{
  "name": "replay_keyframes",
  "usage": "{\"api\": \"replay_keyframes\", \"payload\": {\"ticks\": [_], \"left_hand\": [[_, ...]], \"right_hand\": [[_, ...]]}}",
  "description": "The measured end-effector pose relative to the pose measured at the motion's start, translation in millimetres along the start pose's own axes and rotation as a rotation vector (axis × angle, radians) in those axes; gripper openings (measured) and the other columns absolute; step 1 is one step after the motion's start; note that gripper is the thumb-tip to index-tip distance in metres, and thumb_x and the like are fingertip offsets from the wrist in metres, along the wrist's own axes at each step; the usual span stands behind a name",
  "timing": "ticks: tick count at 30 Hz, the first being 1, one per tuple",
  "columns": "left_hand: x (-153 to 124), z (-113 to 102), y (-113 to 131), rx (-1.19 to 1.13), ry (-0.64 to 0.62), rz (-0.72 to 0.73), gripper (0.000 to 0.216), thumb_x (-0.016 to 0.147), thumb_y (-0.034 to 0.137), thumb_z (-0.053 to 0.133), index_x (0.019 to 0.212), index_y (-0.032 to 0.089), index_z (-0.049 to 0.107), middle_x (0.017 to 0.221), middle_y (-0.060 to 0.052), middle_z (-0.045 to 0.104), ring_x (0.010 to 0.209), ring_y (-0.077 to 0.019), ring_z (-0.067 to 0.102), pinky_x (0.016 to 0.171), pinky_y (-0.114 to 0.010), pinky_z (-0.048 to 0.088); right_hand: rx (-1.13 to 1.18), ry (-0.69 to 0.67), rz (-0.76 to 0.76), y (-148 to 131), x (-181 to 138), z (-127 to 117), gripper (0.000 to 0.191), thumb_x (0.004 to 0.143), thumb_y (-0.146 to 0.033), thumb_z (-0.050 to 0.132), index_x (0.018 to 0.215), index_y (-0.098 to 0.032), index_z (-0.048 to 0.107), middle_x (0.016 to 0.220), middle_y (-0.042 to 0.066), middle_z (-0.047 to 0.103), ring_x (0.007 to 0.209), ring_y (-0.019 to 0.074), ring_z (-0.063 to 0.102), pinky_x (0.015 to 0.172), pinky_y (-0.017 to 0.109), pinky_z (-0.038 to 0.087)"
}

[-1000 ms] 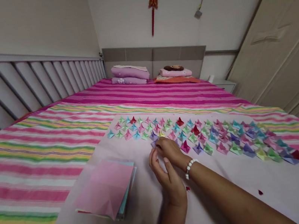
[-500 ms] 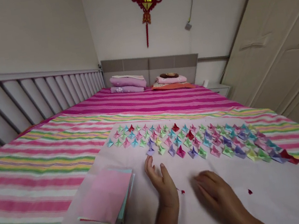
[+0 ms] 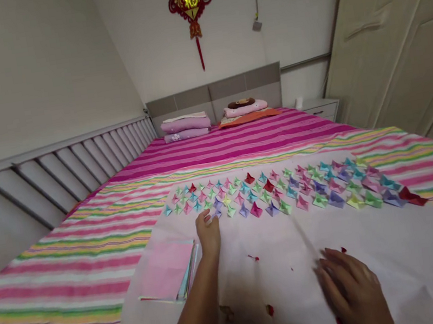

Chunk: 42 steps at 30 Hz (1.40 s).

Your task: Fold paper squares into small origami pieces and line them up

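Rows of small folded paper shapes [image 3: 287,192] in many colours lie across a white sheet [image 3: 397,243] spread over the bed. My left hand [image 3: 209,234] reaches forward to the left end of the nearest row. Its fingers are bunched together on a lilac folded piece [image 3: 216,214]. My right hand [image 3: 354,288] lies flat on the white sheet near the bottom edge, fingers stretched out and holding nothing. A stack of square coloured papers [image 3: 168,271] with a pink sheet on top lies just left of my left forearm.
The bed has a pink striped cover [image 3: 73,272]. Folded bedding [image 3: 186,127] and pillows [image 3: 247,110] sit by the headboard. A slatted rail [image 3: 58,176] runs along the left side and a wardrobe [image 3: 397,35] stands at right. Red paper scraps [image 3: 253,258] dot the sheet.
My left hand has moved forward from the bare sheet to the lilac piece. My right hand has drawn back from the rows toward me and to the right. The view has turned left.
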<state>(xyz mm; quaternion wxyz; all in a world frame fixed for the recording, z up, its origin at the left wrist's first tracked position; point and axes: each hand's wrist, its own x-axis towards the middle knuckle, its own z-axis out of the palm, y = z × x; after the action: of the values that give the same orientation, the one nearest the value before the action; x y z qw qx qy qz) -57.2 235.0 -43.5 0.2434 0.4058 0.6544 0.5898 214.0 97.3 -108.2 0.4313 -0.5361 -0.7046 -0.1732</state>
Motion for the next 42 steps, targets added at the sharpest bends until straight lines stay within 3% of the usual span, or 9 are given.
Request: {"api": "replay_keyframes", "payload": {"ticks": [4,9,14,19,25,28,31,42], "left_hand": [[20,-15,-11,0.204,-0.064,0.001,0.029,0.071,0.014,0.066,0.099,0.013,0.061,0.102,-0.009,0.062,0.089,-0.0186,0.062,0.084,-0.033,0.049],[34,-13,-21,0.372,-0.193,-0.019,0.038,0.074,0.018,0.068,0.11,0.011,0.059,0.085,-0.005,0.064,0.084,-0.0193,0.062,0.084,-0.035,0.049],[39,-5,-23,0.438,-0.319,0.0,0.033,0.089,0.031,0.056,0.118,0.015,0.055,0.116,-0.009,0.059,0.098,-0.0215,0.061,0.083,-0.042,0.052],[38,3,-24,0.492,-0.392,0.037,0.034,0.089,0.032,0.056,0.119,0.016,0.055,0.119,-0.009,0.058,0.1,-0.0225,0.06,0.083,-0.043,0.052],[34,6,-19,0.609,-0.327,0.066,0.032,0.089,0.032,0.056,0.116,0.015,0.056,0.116,-0.009,0.06,0.098,-0.0216,0.061,0.082,-0.042,0.052],[31,7,-16,0.661,-0.246,0.074,0.019,0.086,0.032,0.057,0.088,0.014,0.064,0.088,-0.006,0.067,0.084,-0.0206,0.062,0.073,-0.034,0.049],[28,10,-14,0.681,-0.199,0.094,0.019,0.082,0.031,0.056,0.068,0.018,0.06,0.068,-0.003,0.064,0.071,-0.0189,0.061,0.062,-0.027,0.041],[25,10,-10,0.701,-0.19,0.093,0.018,0.076,0.031,0.057,0.061,0.022,0.055,0.061,-0.001,0.061,0.063,-0.0184,0.057,0.056,-0.025,0.034]], "right_hand": [[0.046,0.049,0.002,2,0,3,0.018,0.091,-0.03,0.046,0.091,-0.018,0.059,0.1,0.014,0.063,0.088,0.0277,0.059,0.074,0.044,0.046],[0.093,0.067,0.024,4,1,5,0.015,0.089,-0.028,0.049,0.089,-0.018,0.06,0.099,0.013,0.063,0.088,0.0273,0.059,0.076,0.044,0.047],[0.131,0.069,0.029,2,1,4,0.012,0.087,-0.027,0.051,0.088,-0.019,0.06,0.098,0.013,0.063,0.088,0.0272,0.06,0.075,0.044,0.048],[0.169,0.063,0.051,2,0,8,0.011,0.087,-0.026,0.051,0.088,-0.02,0.06,0.096,0.012,0.064,0.088,0.0267,0.06,0.076,0.044,0.048],[0.181,0.06,0.052,3,-1,11,0.01,0.087,-0.025,0.052,0.089,-0.019,0.059,0.096,0.012,0.063,0.088,0.0267,0.06,0.077,0.044,0.049],[0.188,0.06,0.069,2,0,10,0.01,0.087,-0.025,0.052,0.089,-0.02,0.06,0.096,0.012,0.063,0.088,0.0267,0.06,0.076,0.044,0.049],[0.193,0.067,0.08,1,1,9,0.01,0.086,-0.026,0.052,0.087,-0.02,0.06,0.095,0.012,0.064,0.087,0.0264,0.06,0.075,0.043,0.049],[0.185,0.064,0.06,4,-1,13,0.01,0.088,-0.024,0.051,0.089,-0.019,0.059,0.093,0.012,0.063,0.085,0.0257,0.059,0.074,0.043,0.05]]}}
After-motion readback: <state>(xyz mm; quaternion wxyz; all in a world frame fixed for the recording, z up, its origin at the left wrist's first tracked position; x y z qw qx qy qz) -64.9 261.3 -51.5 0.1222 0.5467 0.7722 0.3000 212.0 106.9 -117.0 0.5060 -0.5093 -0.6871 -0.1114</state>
